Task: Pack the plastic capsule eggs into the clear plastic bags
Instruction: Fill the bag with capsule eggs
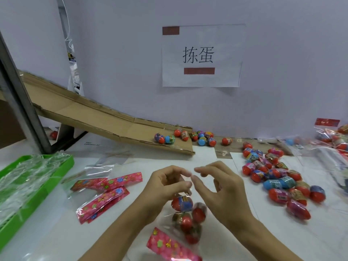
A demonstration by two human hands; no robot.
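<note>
White bench (131, 213): left hand (165, 187) pinches egg-filled clear bag (186, 213); right hand (220, 187) curled, holding nothing visible; loose eggs (278, 181) right

Hands (169, 183): two. Green tray (56, 166): one. Cardboard ramp (105, 117): one.

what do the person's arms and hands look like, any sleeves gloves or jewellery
Both forearms are bare as far as the bottom edge of the picture, with no sleeve in view. The left hand and the right hand wear no gloves. No ring, watch or bracelet shows on either. The fingernails look short and unpainted.
</note>
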